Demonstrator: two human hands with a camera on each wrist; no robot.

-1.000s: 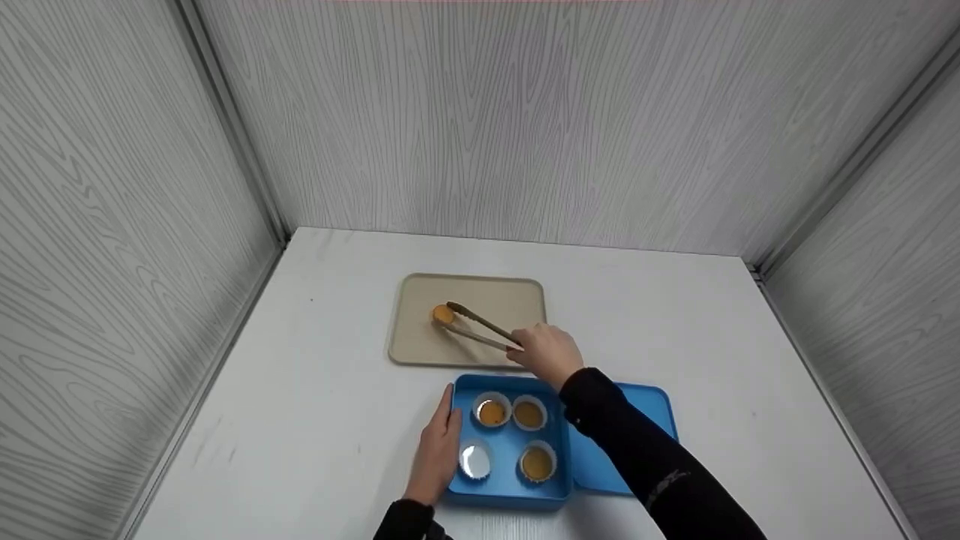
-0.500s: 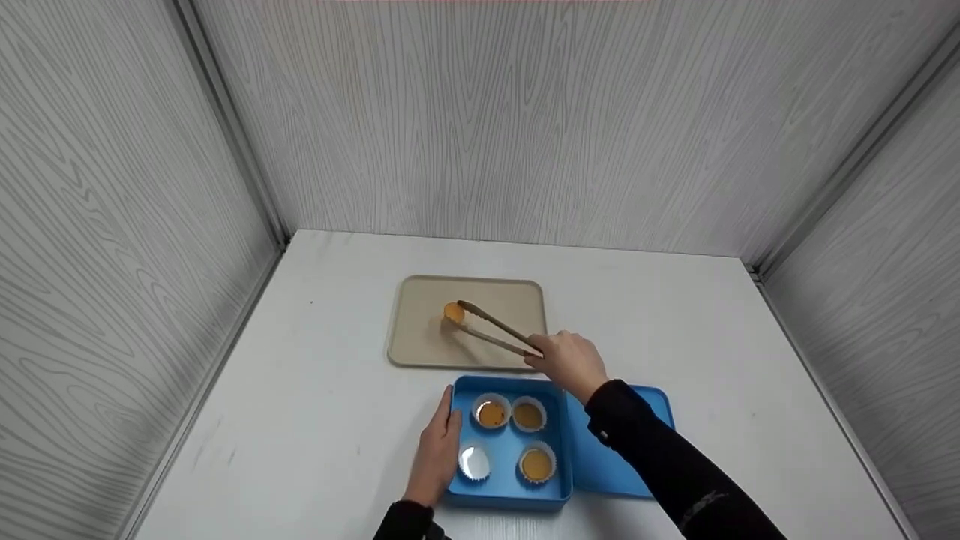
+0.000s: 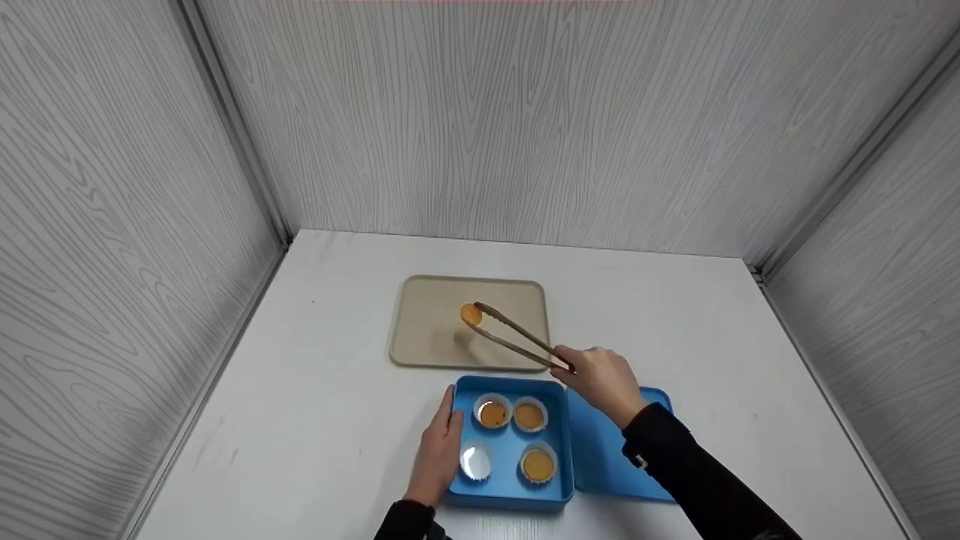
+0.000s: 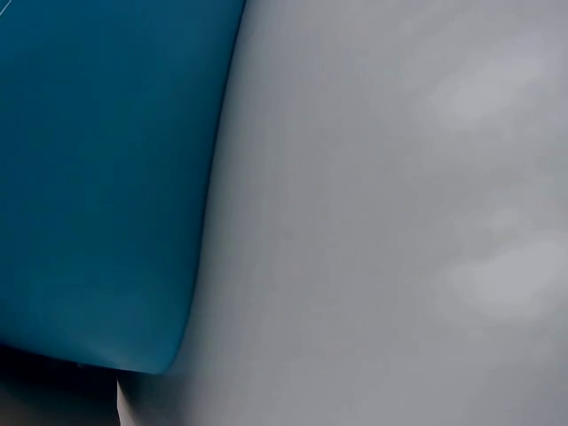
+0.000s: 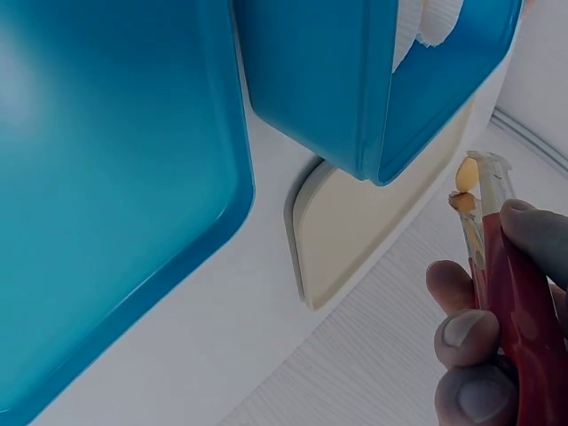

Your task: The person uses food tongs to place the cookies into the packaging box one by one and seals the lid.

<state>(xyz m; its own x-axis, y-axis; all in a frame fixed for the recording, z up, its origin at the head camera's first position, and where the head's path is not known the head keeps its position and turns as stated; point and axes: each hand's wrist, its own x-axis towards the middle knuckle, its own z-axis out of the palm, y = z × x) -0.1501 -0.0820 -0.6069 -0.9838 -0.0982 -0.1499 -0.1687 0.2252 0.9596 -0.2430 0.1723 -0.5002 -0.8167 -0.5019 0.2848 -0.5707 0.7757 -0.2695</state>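
Observation:
In the head view my right hand (image 3: 600, 381) grips tongs (image 3: 525, 352), whose tips pinch a small round golden cookie (image 3: 471, 314) above the beige tray (image 3: 427, 345). The right wrist view shows the tongs' red handle (image 5: 524, 319) under my fingers and thumb. My left hand (image 3: 435, 454) rests along the left wall of the blue box (image 3: 504, 442), fingers straight, thumb by the rim. Inside stand white paper cups: three, such as the front right cup (image 3: 538, 463), have golden rounds; the front left cup (image 3: 475, 461) looks empty. The left wrist view has only the box's outer wall (image 4: 98, 177).
A flat blue lid or tray (image 3: 619, 457) lies against the box's right side, partly under my right forearm. All stands on a white table (image 3: 330, 405) with grey wood-grain walls (image 3: 480, 120) at the back and sides.
My right hand has moved right and toward me with the tongs, lifting the cookie off the tray and carrying it rightward. My left hand and the box have stayed put.

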